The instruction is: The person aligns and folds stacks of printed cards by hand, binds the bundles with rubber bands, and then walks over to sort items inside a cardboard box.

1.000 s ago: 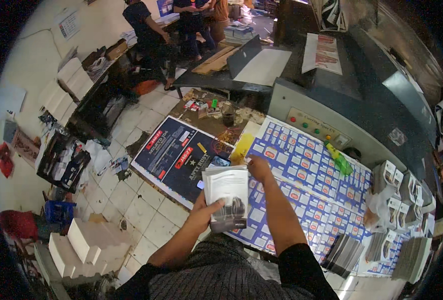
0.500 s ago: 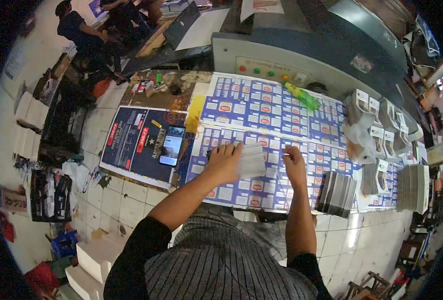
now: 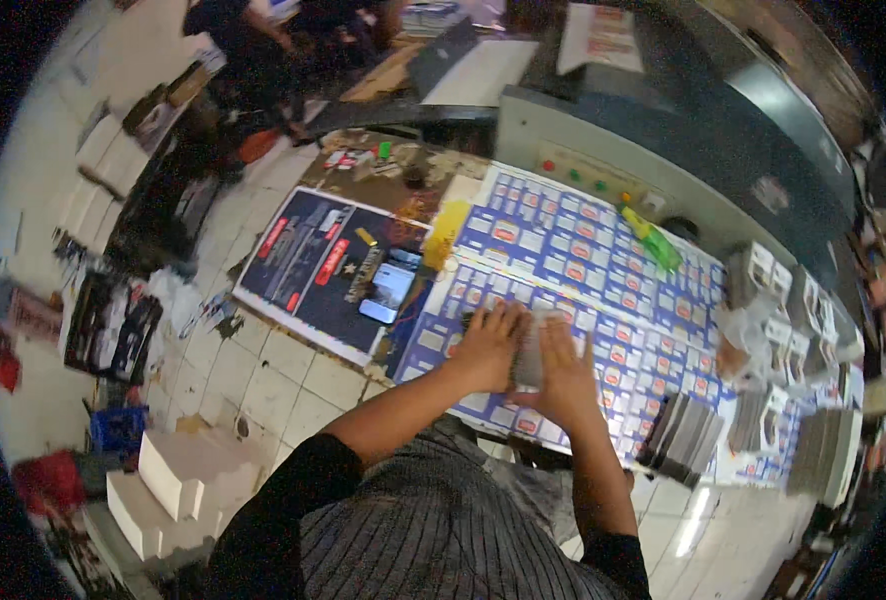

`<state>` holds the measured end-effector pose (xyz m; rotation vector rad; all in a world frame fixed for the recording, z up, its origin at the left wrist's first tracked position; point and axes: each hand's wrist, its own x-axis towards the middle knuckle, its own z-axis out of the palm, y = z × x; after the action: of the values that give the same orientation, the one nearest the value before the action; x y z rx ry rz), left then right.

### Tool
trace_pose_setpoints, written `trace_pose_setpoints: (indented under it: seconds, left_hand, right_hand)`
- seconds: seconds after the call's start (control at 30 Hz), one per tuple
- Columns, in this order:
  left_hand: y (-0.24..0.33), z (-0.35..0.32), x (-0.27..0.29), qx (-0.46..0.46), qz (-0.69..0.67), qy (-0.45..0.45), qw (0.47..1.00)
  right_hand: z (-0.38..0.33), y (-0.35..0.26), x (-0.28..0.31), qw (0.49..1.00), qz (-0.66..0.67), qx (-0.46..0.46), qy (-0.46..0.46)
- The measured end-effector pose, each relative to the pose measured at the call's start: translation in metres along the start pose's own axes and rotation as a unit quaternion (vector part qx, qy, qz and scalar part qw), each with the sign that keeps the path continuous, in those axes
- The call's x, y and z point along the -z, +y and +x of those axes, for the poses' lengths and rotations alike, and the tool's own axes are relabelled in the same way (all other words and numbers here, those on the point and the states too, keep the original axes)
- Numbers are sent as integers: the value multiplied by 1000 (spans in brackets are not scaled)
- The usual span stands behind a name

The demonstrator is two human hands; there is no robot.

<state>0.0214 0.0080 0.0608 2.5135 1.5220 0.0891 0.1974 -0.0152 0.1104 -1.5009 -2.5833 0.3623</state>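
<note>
A small grey-white stack of thin cut cards (image 3: 529,352) stands on the blue printed sheets (image 3: 603,315) in front of me. My left hand (image 3: 490,348) closes on its left side, fingers bent over the edge. From the other side my right hand (image 3: 565,372) presses against the same stack, with its fingers along the top and the thumb low at the near edge. Much of the stack is hidden by the two hands. To the right, near the table's front edge, lies a leaning row of grey cards (image 3: 681,438).
A phone (image 3: 391,290) rests on a dark printed sheet (image 3: 303,260) at left. A green-yellow bottle (image 3: 655,243) lies by a grey machine (image 3: 683,150). More card stacks (image 3: 760,275) and a clear plastic bag (image 3: 748,330) are at right; white paper blocks (image 3: 188,475) stand lower left.
My right hand has come leftward onto the stack, which both hands now hold. The whole view has turned and shifted, so the table appears tilted and further right.
</note>
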Motion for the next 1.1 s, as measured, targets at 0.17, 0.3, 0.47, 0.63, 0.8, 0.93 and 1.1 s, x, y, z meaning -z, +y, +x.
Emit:
trace_pose_setpoints:
  seconds: [0.17, 0.3, 0.47, 0.63, 0.8, 0.93, 1.1]
  left_hand:
    - [-1, 2, 5, 16, -17, -11, 1000]
    - [-1, 3, 20, 19, -21, -45, 999]
    - [-4, 3, 2, 10, -2, -1, 1000]
    - [-2, 1, -6, -18, -39, 89, 995]
    - [-6, -1, 11, 29, -67, 34, 997]
    - [-4, 13, 20, 43, -178, 46, 982]
    - [-11, 2, 3, 39, -630, 52, 774]
  right_hand:
    - [13, 6, -15, 971, 58, 50, 227]
    - [27, 7, -19, 936, 62, 19, 346]
    - [33, 14, -29, 991, -31, -43, 126]
    - [24, 16, -53, 996, -47, -70, 41]
    - [16, 55, -47, 900, 341, -117, 247]
    - [-30, 85, -77, 730, 599, -247, 218]
    - [-18, 32, -47, 703, 686, -140, 124]
